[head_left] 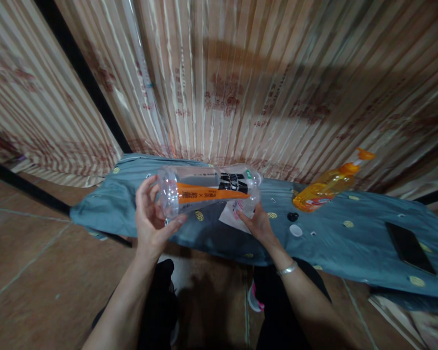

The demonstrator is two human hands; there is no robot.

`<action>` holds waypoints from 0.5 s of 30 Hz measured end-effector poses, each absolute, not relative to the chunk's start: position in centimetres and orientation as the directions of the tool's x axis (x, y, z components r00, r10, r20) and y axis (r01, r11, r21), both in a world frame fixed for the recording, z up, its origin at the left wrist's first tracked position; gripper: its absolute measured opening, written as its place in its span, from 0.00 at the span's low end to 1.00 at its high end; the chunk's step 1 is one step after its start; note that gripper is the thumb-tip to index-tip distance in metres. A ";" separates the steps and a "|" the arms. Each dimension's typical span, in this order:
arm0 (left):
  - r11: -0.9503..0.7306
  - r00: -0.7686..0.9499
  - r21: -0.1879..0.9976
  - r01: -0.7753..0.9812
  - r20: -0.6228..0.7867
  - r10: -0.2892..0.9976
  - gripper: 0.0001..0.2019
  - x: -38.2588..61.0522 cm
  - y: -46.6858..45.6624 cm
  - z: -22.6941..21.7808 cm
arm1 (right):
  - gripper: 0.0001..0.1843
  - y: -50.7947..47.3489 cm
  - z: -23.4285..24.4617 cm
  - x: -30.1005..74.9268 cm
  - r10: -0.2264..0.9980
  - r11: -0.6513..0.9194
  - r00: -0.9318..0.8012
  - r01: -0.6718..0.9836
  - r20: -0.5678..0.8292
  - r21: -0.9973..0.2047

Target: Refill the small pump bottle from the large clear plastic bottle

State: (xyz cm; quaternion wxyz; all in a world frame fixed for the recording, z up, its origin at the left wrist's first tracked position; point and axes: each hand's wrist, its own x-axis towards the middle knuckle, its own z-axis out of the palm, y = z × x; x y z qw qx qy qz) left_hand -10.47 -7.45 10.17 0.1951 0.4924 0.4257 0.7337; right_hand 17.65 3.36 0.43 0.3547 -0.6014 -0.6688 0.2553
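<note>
A clear, large plastic bottle (204,187) with an orange and black label lies sideways in the air above the cloth-covered surface. Its base is in my left hand (151,214), with fingers and thumb curled around it. My right hand (258,223) grips the narrower neck end, which points right. Just below that neck a white piece of paper or tissue (233,219) with pink print is visible against my right thumb; whether the hand also holds it I cannot tell. To the right of my right hand, a black cap-like piece (293,216) and a white round disc (296,230) lie on the cloth.
A pump bottle of orange liquid (324,189) stands towards the right on the blue-grey cloth (336,248). A dark phone (410,247) lies farther right. Behind hangs a pleated curtain (233,87), with black frame poles (83,73) at the left. Below is a tiled floor (32,262).
</note>
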 end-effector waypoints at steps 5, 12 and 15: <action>-0.557 -0.446 0.824 0.106 0.540 0.714 0.44 -10.4 -7.4 10.3 | 0.29 3.5 0.0 17.6 0.983 0.145 -0.004 0.624 0.182 -0.768; -0.586 -0.490 0.807 0.078 0.542 0.682 0.42 -10.2 -6.9 10.2 | 0.31 3.2 0.2 17.3 0.981 0.163 -0.013 0.609 0.196 -0.777; -0.579 -0.513 0.812 0.071 0.528 0.677 0.41 -10.1 -6.7 10.1 | 0.30 3.3 0.2 17.5 0.976 0.185 -0.024 0.618 0.217 -0.764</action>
